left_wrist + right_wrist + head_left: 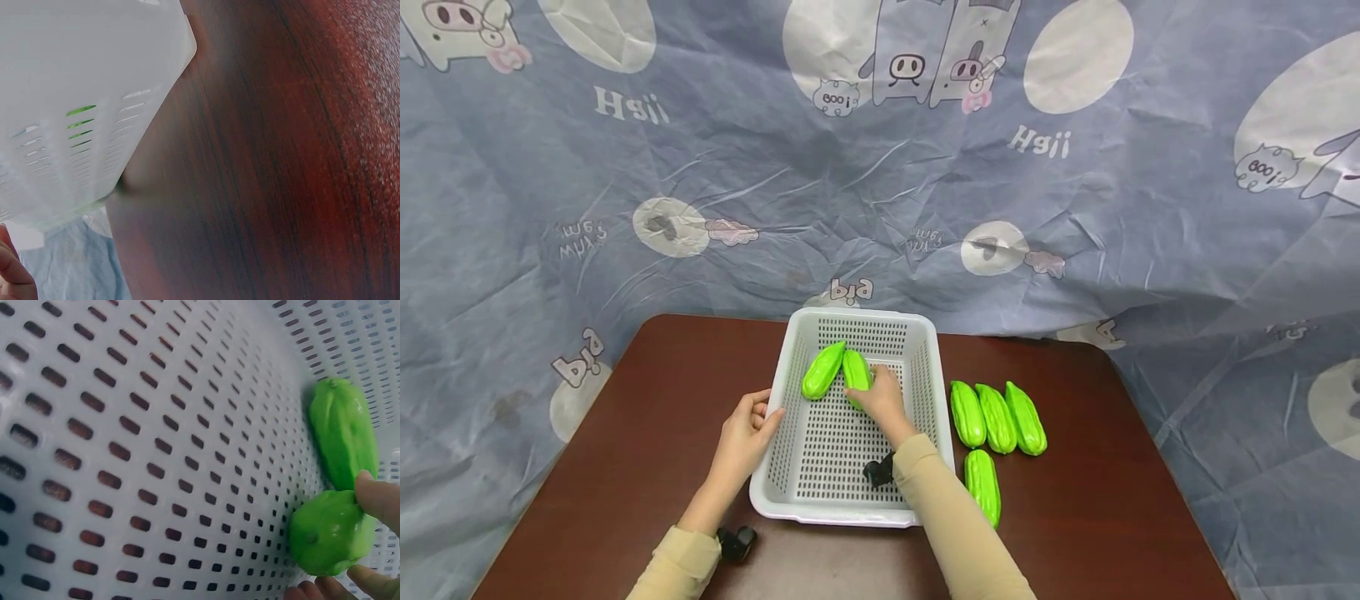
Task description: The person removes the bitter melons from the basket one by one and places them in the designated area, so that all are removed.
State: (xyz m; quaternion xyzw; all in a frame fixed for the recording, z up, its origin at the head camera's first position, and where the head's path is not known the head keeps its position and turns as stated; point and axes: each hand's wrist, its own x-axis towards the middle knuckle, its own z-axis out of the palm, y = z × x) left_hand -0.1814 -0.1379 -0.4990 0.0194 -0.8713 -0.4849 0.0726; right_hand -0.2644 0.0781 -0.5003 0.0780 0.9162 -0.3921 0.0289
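Sleeves [958, 521] of beige cloth rise from the bottom edge of the frame, a black device [737, 543] at the left wrist. Low on the right, one loose gourd [982, 490] lies beside the basket [835, 513], which is pale and perforated. Left of centre, the left hand [748, 429] pinches its rim, thumb over the edge, other fingers curled outside. At centre, inside, the right hand [886, 404] grips a green gourd [853, 371], thumb and fingers parted around its width. A second gourd [823, 371] lies just left of that one, in the basket's upper left. Right of centre, three gourds [996, 419] lie side by side on the dark table [625, 467]; printed cloth [760, 167] fills the upper frame
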